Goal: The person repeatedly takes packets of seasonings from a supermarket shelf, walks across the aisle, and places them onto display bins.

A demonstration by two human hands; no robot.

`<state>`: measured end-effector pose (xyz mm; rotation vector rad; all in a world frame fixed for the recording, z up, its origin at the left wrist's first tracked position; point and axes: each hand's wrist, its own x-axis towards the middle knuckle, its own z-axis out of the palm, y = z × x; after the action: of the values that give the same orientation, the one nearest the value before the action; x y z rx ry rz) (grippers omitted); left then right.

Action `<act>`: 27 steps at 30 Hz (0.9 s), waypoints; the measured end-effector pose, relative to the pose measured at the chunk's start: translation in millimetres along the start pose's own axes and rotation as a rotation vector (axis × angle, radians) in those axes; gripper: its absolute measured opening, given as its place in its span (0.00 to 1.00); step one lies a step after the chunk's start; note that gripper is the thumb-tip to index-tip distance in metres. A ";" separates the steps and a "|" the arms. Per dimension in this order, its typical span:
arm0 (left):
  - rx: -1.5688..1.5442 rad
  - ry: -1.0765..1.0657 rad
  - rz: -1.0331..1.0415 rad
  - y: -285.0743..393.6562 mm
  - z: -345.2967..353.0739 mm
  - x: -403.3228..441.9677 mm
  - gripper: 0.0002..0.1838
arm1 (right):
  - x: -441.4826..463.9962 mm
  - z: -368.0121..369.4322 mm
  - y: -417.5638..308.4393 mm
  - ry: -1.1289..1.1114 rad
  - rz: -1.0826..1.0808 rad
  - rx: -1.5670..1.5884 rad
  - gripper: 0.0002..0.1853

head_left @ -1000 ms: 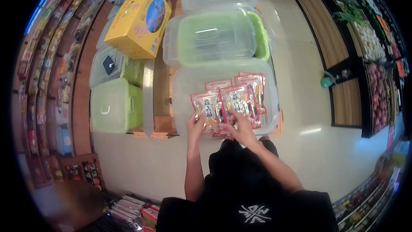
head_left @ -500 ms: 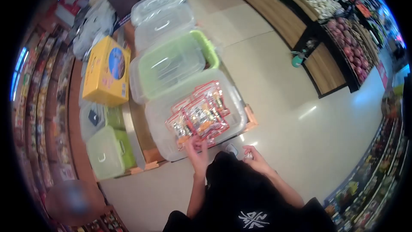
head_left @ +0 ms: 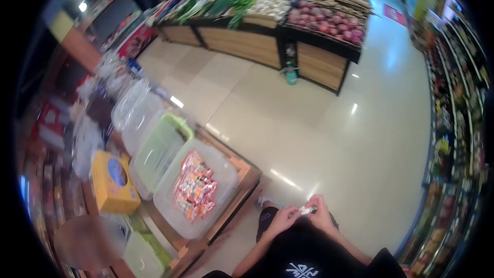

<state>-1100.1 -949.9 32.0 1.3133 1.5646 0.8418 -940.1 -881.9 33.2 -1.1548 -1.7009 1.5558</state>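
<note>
In front of my dark shirt, my two hands are close together. Between their fingertips is a small white crumpled piece with a dark bit [head_left: 307, 210], too small to name. My right hand [head_left: 321, 212] pinches it from the right, while the closed fingers of my left hand [head_left: 284, 220] touch it from the left. To the left of my hands, red-edged snack packets [head_left: 195, 188] lie heaped on a clear plastic lid [head_left: 225, 167] atop the display stand.
A yellow box [head_left: 114, 188] and green-and-clear tubs [head_left: 154, 149] stand on the wooden display [head_left: 247, 171]. Vegetable bins with onions [head_left: 329, 23] are ahead, a green spray bottle [head_left: 291, 73] on the floor beside them. Stocked shelves [head_left: 447, 139] line the right.
My left hand has left the packets and joined my right hand at the small white piece. The view has swung right, so the display stand now sits further left.
</note>
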 end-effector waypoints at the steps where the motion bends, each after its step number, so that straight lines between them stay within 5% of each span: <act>1: 0.014 -0.039 0.025 -2.7 10.0 5.5 0.14 | -4.8 -11.7 -5.8 0.048 -0.001 0.007 0.25; 6: -0.458 -0.349 -0.307 0.4 42.8 38.8 0.15 | -26.2 -54.0 -13.1 0.138 0.015 0.045 0.25; 15: -0.473 -0.450 -0.056 23.3 106.6 81.4 0.06 | -59.4 -103.5 -4.3 0.477 -0.021 0.077 0.22; 19: -0.355 -0.624 -0.151 39.7 126.8 107.0 0.07 | -66.1 -124.0 11.7 0.570 0.031 0.169 0.21; 27: -0.177 -0.786 0.072 84.8 201.4 167.9 0.09 | -70.8 -185.9 39.2 0.919 0.110 0.200 0.17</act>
<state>-887.1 -777.8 0.8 1.3461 0.8090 0.4029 -739.5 -852.9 37.7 -1.5367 -0.8616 0.9542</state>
